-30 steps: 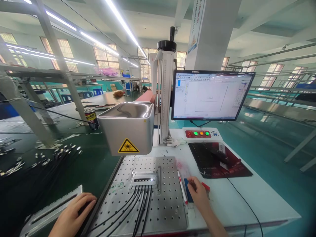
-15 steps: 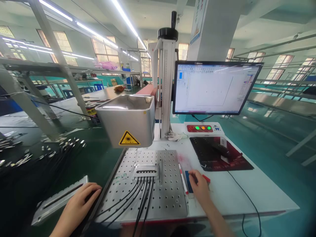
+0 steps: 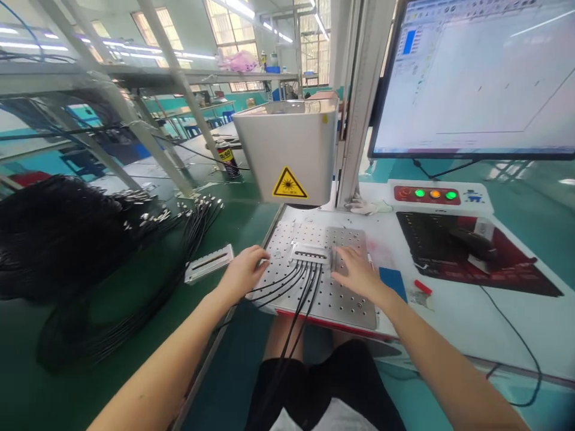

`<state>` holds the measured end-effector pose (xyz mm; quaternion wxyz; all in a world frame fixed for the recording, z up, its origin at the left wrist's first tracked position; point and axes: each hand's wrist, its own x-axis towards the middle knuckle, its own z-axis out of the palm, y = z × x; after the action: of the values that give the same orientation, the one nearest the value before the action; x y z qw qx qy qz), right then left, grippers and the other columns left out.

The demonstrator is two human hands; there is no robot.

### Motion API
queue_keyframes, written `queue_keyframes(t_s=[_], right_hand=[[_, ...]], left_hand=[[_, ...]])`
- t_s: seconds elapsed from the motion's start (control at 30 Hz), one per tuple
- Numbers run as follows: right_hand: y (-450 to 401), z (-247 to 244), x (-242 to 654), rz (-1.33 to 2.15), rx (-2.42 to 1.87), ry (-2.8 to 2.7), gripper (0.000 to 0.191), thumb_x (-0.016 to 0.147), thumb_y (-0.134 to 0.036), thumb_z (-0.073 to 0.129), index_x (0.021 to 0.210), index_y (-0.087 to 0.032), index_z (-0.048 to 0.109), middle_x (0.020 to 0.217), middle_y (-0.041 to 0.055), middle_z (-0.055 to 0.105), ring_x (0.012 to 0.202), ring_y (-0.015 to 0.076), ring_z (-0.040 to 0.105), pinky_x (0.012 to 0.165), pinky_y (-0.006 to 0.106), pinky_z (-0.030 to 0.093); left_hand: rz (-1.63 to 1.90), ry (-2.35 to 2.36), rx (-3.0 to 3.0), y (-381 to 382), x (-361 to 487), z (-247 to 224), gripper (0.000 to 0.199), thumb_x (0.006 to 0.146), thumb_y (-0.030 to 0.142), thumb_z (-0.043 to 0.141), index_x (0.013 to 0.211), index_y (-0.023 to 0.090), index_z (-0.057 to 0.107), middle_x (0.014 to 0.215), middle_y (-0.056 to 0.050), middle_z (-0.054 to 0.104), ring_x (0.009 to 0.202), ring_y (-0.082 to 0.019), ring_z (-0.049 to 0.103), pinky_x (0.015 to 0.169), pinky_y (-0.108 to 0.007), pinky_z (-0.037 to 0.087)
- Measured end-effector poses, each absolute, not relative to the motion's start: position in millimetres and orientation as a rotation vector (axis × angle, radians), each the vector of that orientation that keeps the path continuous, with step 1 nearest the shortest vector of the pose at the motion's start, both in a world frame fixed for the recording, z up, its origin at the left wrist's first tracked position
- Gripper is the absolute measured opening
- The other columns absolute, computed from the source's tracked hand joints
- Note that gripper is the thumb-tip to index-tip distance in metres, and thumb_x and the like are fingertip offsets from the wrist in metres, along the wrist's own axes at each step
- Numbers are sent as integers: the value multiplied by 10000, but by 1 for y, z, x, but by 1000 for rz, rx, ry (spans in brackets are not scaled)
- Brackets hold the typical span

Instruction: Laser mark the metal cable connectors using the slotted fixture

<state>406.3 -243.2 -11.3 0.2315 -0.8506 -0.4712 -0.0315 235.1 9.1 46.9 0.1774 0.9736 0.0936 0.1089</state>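
A metal fixture [image 3: 309, 254] with a slot holds the ends of several black cables [image 3: 305, 287] on a perforated metal plate [image 3: 345, 305]. My right hand [image 3: 357, 272] is just right of this fixture, fingers stretched out with the thumb apart; contact with it is hard to tell. My left hand [image 3: 245, 269] hovers at the plate's left edge, fingers loosely bent and apart, holding nothing visible. Beside it, on the green table, lies a second slotted fixture [image 3: 209, 264]. Above the plate is a silver machine head [image 3: 291, 143] bearing a yellow laser warning label.
Bundled black cables [image 3: 58, 233] cover the left table. A spray can [image 3: 229, 160] stands behind. To the right are a monitor [image 3: 476, 78], a button panel [image 3: 431, 194], a mouse [image 3: 474, 242] on a dark pad, a blue card [image 3: 393, 284] and a red piece [image 3: 423, 287].
My view has tilted down and turned left. My right hand has left the blue card for the fixture's right side. My left hand has moved off the loose fixture toward the plate.
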Motion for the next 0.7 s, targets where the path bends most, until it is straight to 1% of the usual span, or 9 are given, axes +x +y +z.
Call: queue_keyframes(t_s=[0.1, 0.17, 0.23, 0.3, 0.4, 0.5, 0.57, 0.63, 0.7], right_hand=[[-220, -11, 410, -3, -2364, -1363, 548, 753, -326, 555, 1268, -209, 409, 1261, 105, 489, 1189, 285, 396, 955, 443, 350], [-212, -13, 413, -6, -2367, -1367, 545, 742, -309, 571, 1255, -199, 423, 1233, 114, 510, 1168, 293, 413, 952, 451, 346], [-209, -14, 415, -19, -2370, -1363, 535, 734, -280, 570, 1241, -176, 435, 1197, 126, 530, 1140, 296, 435, 940, 452, 352], [-209, -15, 417, -28, -2368, -1365, 526, 725, -241, 556, 1230, -145, 441, 1166, 137, 543, 1113, 289, 456, 932, 441, 358], [-208, -15, 420, -30, -2347, -1372, 529, 705, -202, 538, 1219, -128, 441, 1125, 134, 555, 1069, 270, 489, 918, 415, 374], [-205, -9, 419, -33, -2325, -1357, 587, 669, -171, 535, 1241, -127, 410, 1122, 137, 538, 1045, 259, 510, 886, 388, 406], [-200, 1, 417, -32, -2270, -1322, 654, 632, -132, 528, 1268, -137, 374, 1157, 140, 503, 1052, 251, 511, 864, 362, 427], [-192, 16, 412, -46, -2155, -1272, 682, 615, -112, 516, 1278, -159, 363, 1166, 131, 485, 1051, 242, 513, 855, 352, 439], [-182, 33, 409, -62, -2012, -1225, 651, 647, -139, 513, 1278, -193, 364, 1141, 109, 500, 1032, 235, 527, 861, 365, 442]], left_hand=[[250, 2, 2806, -44, 255, 47, 176, 833, 200, 438, 949, 177, 569, 989, -59, 587, 922, -182, 544, 807, -294, 433], [226, -107, 2895, -74, 269, 36, 223, 812, 209, 493, 1026, 168, 539, 1048, -83, 566, 1004, -219, 507, 849, -335, 420], [252, -98, 2972, -94, 282, 20, 292, 796, 239, 531, 1074, 154, 510, 1059, -103, 549, 1038, -250, 475, 868, -377, 406], [288, -39, 3024, -104, 292, 7, 310, 792, 260, 543, 1073, 134, 503, 1036, -117, 539, 1028, -265, 465, 862, -398, 398], [331, 31, 3064, -110, 299, -2, 239, 806, 261, 521, 1003, 126, 524, 982, -123, 531, 977, -265, 470, 832, -400, 396], [373, 97, 3075, -112, 302, 5, 205, 816, 274, 499, 961, 131, 526, 954, -128, 524, 927, -269, 482, 782, -401, 400], [388, 177, 3075, -110, 304, 16, 213, 822, 271, 482, 979, 131, 518, 949, -131, 521, 898, -272, 494, 736, -392, 406], [391, 264, 3050, -105, 306, 31, 235, 832, 216, 442, 1047, 138, 496, 950, -127, 521, 868, -259, 511, 689, -357, 411], [413, 320, 2956, -95, 307, 45, 318, 830, 144, 401, 1144, 164, 442, 952, -109, 525, 845, -228, 527, 668, -314, 408]])
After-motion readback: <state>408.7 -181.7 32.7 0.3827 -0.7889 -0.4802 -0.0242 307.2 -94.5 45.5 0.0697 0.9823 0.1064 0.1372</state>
